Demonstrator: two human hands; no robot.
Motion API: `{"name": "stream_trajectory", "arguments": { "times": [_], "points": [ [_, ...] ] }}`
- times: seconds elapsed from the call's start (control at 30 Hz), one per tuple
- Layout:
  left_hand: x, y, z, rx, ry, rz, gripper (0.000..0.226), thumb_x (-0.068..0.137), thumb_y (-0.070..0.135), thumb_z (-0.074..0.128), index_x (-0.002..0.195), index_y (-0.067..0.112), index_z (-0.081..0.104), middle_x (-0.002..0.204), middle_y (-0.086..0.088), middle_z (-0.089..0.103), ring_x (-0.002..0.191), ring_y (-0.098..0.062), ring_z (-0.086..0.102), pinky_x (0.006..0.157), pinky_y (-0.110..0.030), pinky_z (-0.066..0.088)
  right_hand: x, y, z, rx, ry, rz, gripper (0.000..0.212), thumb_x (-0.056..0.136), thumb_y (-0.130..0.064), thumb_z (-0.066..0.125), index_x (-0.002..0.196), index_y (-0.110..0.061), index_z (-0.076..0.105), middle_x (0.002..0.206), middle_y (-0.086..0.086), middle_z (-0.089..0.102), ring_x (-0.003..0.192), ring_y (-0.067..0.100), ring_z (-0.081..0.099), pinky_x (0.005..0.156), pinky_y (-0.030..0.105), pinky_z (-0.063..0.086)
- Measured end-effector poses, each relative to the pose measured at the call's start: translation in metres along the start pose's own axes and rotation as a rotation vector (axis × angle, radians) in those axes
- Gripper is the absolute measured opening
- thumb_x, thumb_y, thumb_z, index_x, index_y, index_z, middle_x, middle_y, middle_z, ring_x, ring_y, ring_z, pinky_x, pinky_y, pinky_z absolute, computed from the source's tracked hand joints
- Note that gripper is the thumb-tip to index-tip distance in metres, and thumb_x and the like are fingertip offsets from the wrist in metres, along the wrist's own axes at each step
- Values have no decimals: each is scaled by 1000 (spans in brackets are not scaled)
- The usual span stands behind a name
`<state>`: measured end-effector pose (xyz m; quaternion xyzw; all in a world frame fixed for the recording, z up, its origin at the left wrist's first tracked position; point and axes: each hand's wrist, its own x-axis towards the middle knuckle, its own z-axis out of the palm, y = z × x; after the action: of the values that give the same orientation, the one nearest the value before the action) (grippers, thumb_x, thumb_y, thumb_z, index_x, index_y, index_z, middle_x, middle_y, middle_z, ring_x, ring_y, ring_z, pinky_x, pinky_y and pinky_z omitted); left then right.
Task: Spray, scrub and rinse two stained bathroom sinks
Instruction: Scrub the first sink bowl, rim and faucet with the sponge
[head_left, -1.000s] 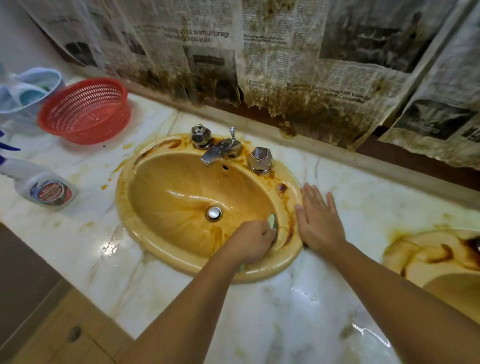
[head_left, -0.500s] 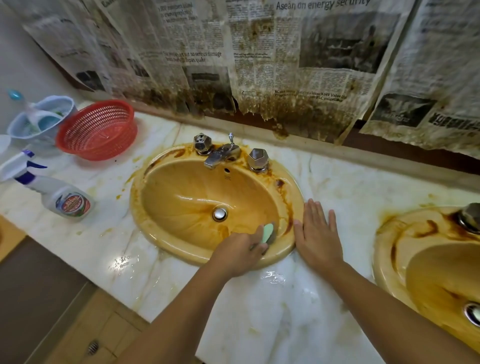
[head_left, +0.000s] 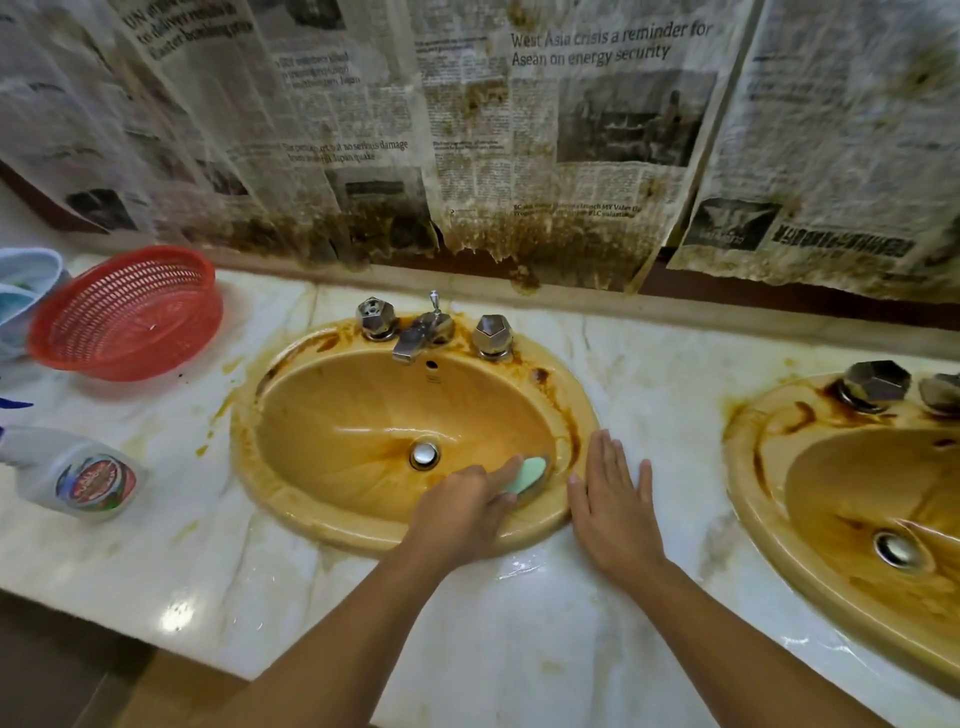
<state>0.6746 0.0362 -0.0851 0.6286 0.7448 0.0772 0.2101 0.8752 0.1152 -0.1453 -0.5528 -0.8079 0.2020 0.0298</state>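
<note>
A yellow oval sink (head_left: 322, 499) streaked with brown stains sits in the middle of the marble counter. My left hand (head_left: 467, 512) grips a green sponge (head_left: 524, 475) and presses it on the inner right wall of the basin, near the front rim. Flat on the counter just right of that sink lies my right hand (head_left: 613, 506), fingers straight. A second stained sink (head_left: 753, 467) shows at the right edge. A white spray bottle (head_left: 78, 480) lies on the counter at the left.
A red plastic basket (head_left: 124, 314) and a pale blue tub (head_left: 26, 280) stand at the back left. Chrome taps (head_left: 426, 330) sit behind the basin. Stained newspaper (head_left: 519, 156) covers the wall. The counter's front edge (head_left: 104, 613) drops off at lower left.
My left hand has slid the sponge a little further along the basin's right wall, so more of the sponge shows. My head has tilted up and right, revealing more of the second sink.
</note>
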Motion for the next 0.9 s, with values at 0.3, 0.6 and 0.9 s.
{"name": "stream_trajectory", "arguments": {
  "times": [0.3, 0.6, 0.9],
  "points": [
    [12, -36, -18, -151, -3, 142, 50, 105, 42, 49, 154, 44, 38, 108, -4, 67, 100, -27, 62, 75, -37, 48, -9, -31, 3, 24, 51, 150, 65, 109, -43, 14, 164, -17, -10, 172, -3, -14, 156, 10, -16, 128, 44, -9],
    [50, -18, -40, -105, -51, 226, 46, 106, 38, 48, 151, 36, 43, 106, -9, 71, 97, -34, 64, 79, -45, 55, -5, -32, -8, 11, 29, 110, 64, 110, -43, 16, 164, -18, -7, 172, -4, -11, 157, 10, -12, 128, 39, -7],
    [105, -12, -62, 27, 44, 35, 36, 106, 40, 42, 138, 32, 55, 96, -4, 68, 86, -29, 63, 67, -40, 55, 58, 0, -37, 1, -81, -89, 62, 111, -43, 15, 165, -21, -3, 173, -3, -6, 158, 13, -11, 128, 42, -4]
  ]
}}
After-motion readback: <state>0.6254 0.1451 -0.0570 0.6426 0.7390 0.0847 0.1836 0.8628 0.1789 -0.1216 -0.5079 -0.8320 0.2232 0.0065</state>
